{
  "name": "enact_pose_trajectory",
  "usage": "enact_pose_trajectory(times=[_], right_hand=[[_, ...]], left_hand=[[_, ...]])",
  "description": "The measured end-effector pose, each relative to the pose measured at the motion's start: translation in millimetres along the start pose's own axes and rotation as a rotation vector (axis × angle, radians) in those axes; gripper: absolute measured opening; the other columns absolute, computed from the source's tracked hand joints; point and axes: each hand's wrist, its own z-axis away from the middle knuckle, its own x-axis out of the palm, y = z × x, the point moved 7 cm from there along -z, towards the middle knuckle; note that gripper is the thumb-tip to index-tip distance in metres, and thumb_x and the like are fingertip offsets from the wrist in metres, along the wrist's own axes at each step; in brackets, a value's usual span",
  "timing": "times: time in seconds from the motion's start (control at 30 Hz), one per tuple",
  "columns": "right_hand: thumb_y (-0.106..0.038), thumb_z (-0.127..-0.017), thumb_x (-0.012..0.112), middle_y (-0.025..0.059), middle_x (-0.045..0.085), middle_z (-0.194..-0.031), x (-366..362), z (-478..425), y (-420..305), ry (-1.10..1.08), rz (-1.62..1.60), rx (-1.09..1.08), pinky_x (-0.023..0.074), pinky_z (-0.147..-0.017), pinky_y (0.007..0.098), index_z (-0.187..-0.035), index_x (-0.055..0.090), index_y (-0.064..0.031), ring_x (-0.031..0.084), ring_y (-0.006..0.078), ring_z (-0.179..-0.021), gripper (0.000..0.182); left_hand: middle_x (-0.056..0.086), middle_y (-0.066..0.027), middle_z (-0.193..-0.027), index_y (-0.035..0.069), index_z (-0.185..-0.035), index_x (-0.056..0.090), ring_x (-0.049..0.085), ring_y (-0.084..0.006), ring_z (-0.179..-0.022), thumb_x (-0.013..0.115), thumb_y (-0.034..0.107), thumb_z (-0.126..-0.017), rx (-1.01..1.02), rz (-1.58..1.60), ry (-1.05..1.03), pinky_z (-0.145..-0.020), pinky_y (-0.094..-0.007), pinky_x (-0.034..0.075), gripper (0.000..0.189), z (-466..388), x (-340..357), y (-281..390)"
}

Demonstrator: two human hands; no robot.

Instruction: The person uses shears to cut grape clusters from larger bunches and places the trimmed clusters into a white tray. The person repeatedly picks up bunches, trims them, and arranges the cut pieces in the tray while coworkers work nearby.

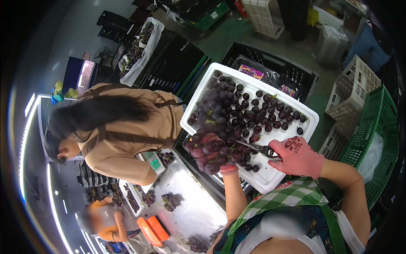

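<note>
My left hand (229, 168), in a pink glove, holds up a bunch of dark purple grapes (212, 152), which hides most of its fingers. Gloved in pink too, my right hand (295, 157) grips small scissors (261, 148) by the handles, and their blades point into the bunch. Beneath both hands lies a white foam tray (272, 181) with many loose grapes (263, 111) and a heap of bunches at its left side.
A black crate (304, 74) with clear plastic boxes stands behind the tray. One co-worker (127, 127) is close at the left by a scale (154, 163); another works farther off. Grape bunches lie on a metal table (193, 206). White and green crates (377, 127) stand at the right.
</note>
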Motion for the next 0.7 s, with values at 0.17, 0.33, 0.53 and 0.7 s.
enact_pose_trajectory(times=[0.17, 0.33, 0.53, 0.7], right_hand=[[-0.031, -0.080, 0.062, 0.0132, 0.063, -0.077, -2.8, 5.9, 11.0, 0.103, -0.014, -0.018, 0.0460, -0.066, 0.0413, -0.100, 0.049, -0.0031, 0.062, 0.0321, -0.075, 0.037], [-0.032, -0.080, 0.060, 0.0138, 0.062, -0.075, -0.8, 5.6, 6.6, -0.017, -0.056, -0.010, 0.0460, -0.068, 0.0418, -0.097, 0.051, -0.0029, 0.062, 0.0319, -0.076, 0.035], [-0.031, -0.080, 0.059, 0.0152, 0.061, -0.074, -1.9, 5.3, 1.5, -0.010, -0.061, -0.046, 0.0456, -0.069, 0.0426, -0.093, 0.052, -0.0025, 0.061, 0.0330, -0.076, 0.033], [-0.033, -0.079, 0.058, 0.0162, 0.061, -0.072, 2.2, 0.0, -0.8, -0.046, -0.072, -0.038, 0.0457, -0.069, 0.0426, -0.092, 0.052, -0.0007, 0.061, 0.0340, -0.075, 0.035]], left_hand=[[0.055, -0.0011, -0.110, 0.014, -0.115, 0.051, 0.053, -0.0179, -0.099, 0.049, 0.037, -0.093, 0.033, -0.064, 0.012, -0.084, -0.0362, 0.044, 0.033, 1.5, -4.1, 5.9], [0.055, -0.0018, -0.110, 0.013, -0.116, 0.052, 0.053, -0.0185, -0.099, 0.049, 0.037, -0.093, 0.175, -0.220, 0.052, -0.084, -0.0366, 0.044, 0.033, 4.3, -7.8, 15.7], [0.056, -0.0025, -0.110, 0.013, -0.116, 0.052, 0.053, -0.0191, -0.099, 0.048, 0.037, -0.093, 0.158, -0.227, 0.048, -0.084, -0.0371, 0.044, 0.034, 5.5, -8.1, 14.1], [0.056, -0.0031, -0.110, 0.012, -0.116, 0.052, 0.054, -0.0197, -0.099, 0.048, 0.037, -0.093, -0.071, -0.067, -0.018, -0.085, -0.0376, 0.045, 0.034, 9.8, -4.1, -6.3]])
